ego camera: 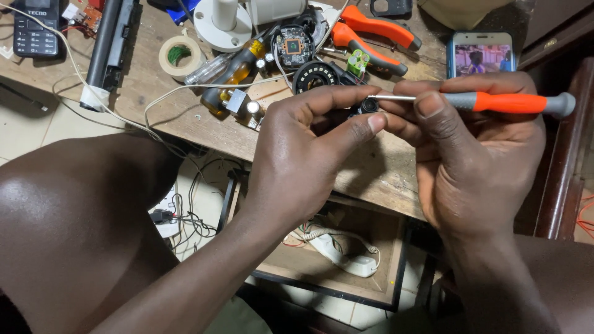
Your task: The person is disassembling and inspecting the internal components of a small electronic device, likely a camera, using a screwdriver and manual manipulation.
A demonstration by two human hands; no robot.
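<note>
Your right hand (476, 154) has its grip closed round a small screwdriver (495, 102) with an orange and grey handle, held nearly level, its thin steel shaft pointing left. Your left hand (309, 148) pinches a small dark round part (369, 106) between thumb and forefinger, right at the driver's tip, so both grips are shut and meet just above the worktop (371, 167) edge.

You look to be at the stage of working a tiny screw in that part. From here the work calls for keeping the tip seated square and the part steady between your fingertips, with light turning force.

Just beyond your grip lie a round black speaker-like ring (315, 75) and a round circuit board (292, 46); further left, a yellow-handled screwdriver (238, 69) and a roll of tape (179, 55). Beyond the driver's handle sits a smartphone (481, 55), and orange-handled pliers (371, 34) lie above.

The part is mostly covered by your fingers; you cannot make out the screw head or whether the tip is engaged.
</note>
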